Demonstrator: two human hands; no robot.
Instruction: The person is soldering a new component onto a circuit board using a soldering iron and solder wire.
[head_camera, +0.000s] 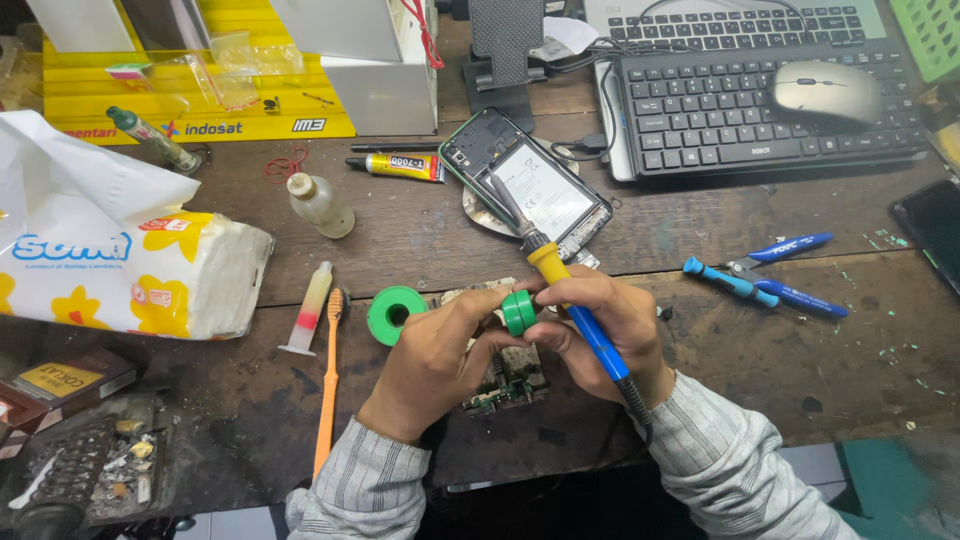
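Striped sleeves frame both my hands over the circuit board (508, 380): my left hand (435, 365) pinches a small green spool (519, 312) while my right hand (610, 330) grips the soldering iron (560, 285) (tip toward the opened phone (530, 185)).

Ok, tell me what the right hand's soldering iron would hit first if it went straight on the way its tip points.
The right hand aims the soldering iron up and to the left. Its tip already lies over the opened phone, so it would likely meet the phone's exposed back first, though the height above it is unclear.
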